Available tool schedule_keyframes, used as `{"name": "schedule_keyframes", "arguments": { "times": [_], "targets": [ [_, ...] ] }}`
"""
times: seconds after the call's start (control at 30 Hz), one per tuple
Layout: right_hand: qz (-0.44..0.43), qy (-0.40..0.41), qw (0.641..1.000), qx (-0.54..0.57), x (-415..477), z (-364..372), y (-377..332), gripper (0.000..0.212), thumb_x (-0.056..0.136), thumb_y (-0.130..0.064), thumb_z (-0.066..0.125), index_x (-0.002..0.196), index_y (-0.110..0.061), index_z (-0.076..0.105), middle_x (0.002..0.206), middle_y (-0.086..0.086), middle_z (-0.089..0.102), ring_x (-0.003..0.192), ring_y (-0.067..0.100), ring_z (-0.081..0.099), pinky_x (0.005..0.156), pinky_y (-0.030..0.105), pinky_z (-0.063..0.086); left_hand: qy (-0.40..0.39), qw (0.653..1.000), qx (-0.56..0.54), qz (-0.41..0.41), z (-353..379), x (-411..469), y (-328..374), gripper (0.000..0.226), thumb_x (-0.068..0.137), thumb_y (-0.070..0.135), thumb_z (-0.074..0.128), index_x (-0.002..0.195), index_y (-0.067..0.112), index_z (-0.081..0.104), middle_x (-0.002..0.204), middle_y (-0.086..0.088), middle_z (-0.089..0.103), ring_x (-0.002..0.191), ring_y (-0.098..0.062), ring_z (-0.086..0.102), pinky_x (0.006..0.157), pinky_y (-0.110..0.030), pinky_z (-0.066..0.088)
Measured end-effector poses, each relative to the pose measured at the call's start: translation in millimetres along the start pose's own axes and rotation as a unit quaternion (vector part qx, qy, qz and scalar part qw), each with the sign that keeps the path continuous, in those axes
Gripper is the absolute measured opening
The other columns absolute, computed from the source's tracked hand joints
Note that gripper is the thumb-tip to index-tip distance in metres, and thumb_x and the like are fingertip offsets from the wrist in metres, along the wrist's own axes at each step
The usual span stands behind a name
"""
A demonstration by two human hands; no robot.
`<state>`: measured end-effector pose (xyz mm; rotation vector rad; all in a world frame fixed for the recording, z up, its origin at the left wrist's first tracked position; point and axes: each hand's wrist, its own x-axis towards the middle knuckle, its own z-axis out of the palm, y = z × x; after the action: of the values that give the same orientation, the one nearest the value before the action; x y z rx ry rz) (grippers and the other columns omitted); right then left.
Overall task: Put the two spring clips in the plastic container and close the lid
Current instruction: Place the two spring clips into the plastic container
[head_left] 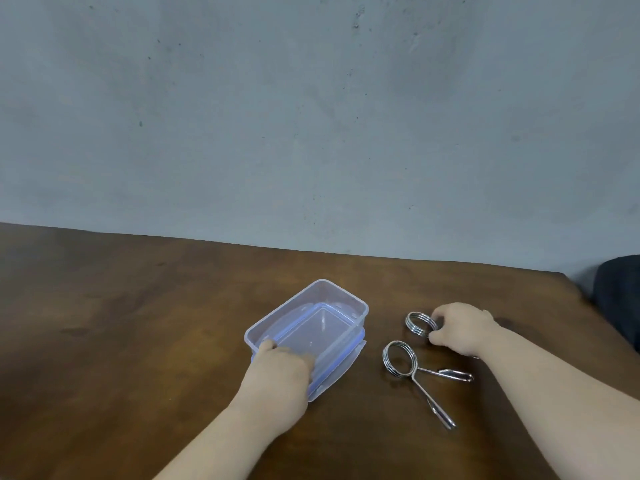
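Observation:
A clear plastic container (346, 299) stands open on the brown table, resting on its blue-rimmed lid (343, 367), which lies underneath it. My left hand (280, 368) grips the container's near rim. Right of it lie two metal spring clips. The nearer spring clip (398, 358) lies free, its two handles pointing toward me. My right hand (460, 327) closes its fingers on the farther spring clip (420, 322), hiding its handles; that clip still touches the table.
The wooden table (138, 323) ends at a grey wall at the back. A dark object (620, 296) sits beyond the table's right edge.

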<state>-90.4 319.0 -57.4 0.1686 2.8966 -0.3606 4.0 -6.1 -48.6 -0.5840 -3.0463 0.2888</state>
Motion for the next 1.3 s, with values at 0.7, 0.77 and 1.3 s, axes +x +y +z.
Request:
{"name": "schedule_keyframes", "arguments": {
  "times": [0.7, 0.77, 1.3],
  "targets": [
    [-0.022, 0.028, 0.995, 0.097, -16.8, -6.1, 4.2, 0.031, 0.077, -0.054, 0.073, 0.086, -0.026, 0.065, 0.09, -0.007, 0.068, 0.085, 0.017, 0.064, 0.067, 0.032, 0.049, 0.027, 0.998, -0.059, -0.021, 4.3, 15.8, 0.7, 0.024, 0.084, 0.008, 0.052, 0.089, 0.031, 0.047, 0.092, 0.001, 0.06, 0.089, -0.02, 0.05, 0.099, -0.031, 0.031],
    [0.003, 0.01, 0.999, 0.053, -19.2, -4.0, -0.4, 0.057, 0.065, -0.074, 0.071, 0.095, -0.028, 0.058, 0.094, -0.007, 0.066, 0.085, 0.013, 0.062, 0.071, 0.035, 0.053, 0.028, 0.997, -0.062, -0.022, 3.5, 16.1, 0.8, 0.024, 0.085, 0.007, 0.051, 0.089, 0.03, 0.047, 0.093, 0.0, 0.058, 0.087, -0.02, 0.049, 0.1, -0.032, 0.032],
    [0.046, -0.119, 0.987, 0.097, -26.6, -3.1, -3.4, 0.042, 0.062, -0.033, 0.074, 0.1, -0.018, 0.066, 0.089, 0.003, 0.07, 0.078, 0.021, 0.064, 0.061, 0.03, 0.046, 0.011, 0.999, -0.042, 0.006, 5.7, 24.4, -2.6, 0.028, 0.084, 0.006, 0.053, 0.103, 0.026, 0.06, 0.107, 0.003, 0.057, 0.103, -0.02, 0.051, 0.087, -0.029, 0.034]
  ]
}}
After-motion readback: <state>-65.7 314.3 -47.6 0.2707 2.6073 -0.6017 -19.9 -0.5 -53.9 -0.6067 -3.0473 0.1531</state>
